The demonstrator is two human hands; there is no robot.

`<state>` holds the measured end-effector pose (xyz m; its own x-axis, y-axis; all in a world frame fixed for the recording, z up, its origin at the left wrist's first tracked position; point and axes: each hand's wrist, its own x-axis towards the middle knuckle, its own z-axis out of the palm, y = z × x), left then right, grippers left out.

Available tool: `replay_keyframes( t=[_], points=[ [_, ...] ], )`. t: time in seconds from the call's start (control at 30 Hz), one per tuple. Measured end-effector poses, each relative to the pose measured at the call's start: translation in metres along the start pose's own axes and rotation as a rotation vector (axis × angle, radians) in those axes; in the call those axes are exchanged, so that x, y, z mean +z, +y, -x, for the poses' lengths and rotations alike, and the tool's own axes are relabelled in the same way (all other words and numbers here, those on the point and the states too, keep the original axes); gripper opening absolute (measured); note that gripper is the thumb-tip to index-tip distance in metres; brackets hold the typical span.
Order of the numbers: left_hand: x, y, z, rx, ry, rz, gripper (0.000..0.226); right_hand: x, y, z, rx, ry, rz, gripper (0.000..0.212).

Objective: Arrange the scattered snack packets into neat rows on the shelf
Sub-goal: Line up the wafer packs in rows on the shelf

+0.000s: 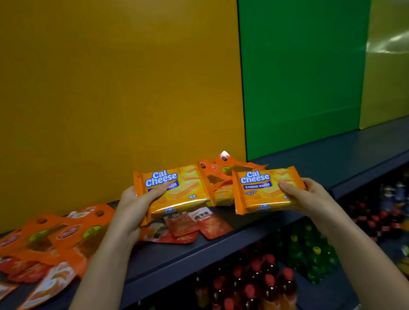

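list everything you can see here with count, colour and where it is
left Cal Cheese packet: one, orange-yellow, held over the shelf
right Cal Cheese packet: one, orange-yellow, held over the shelf
orange pouches: several, orange, heaped on the shelf at left; a few more behind the held packets
red sachets: several, red, on the shelf under the left Cal Cheese packet
shelf: one, dark grey, across the view
back panels: three, ochre, green, yellow, behind the shelf
bottles: many, red-capped and green, lower level
left hand: grips the left Cal Cheese packet
right hand: grips the right Cal Cheese packet
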<state>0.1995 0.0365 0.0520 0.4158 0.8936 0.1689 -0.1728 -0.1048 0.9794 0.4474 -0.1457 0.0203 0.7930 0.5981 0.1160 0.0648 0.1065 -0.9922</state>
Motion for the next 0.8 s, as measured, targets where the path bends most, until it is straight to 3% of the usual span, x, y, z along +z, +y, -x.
replay_keyframes(
  t=[0.2, 0.37, 0.8],
  points=[
    [0.113, -0.028, 0.004, -0.021, -0.04, 0.034, 0.024, -0.11, 0.006, -0.029, 0.015, 0.069, 0.016, 0.047],
    [0.199, -0.047, 0.007, -0.025, -0.056, 0.07, 0.013, -0.186, 0.007, -0.06, 0.007, 0.086, 0.017, 0.049],
    [0.347, -0.064, -0.049, -0.13, -0.051, 0.003, 0.019, -0.284, 0.015, -0.151, 0.029, 0.077, 0.015, 0.048]
  ],
)
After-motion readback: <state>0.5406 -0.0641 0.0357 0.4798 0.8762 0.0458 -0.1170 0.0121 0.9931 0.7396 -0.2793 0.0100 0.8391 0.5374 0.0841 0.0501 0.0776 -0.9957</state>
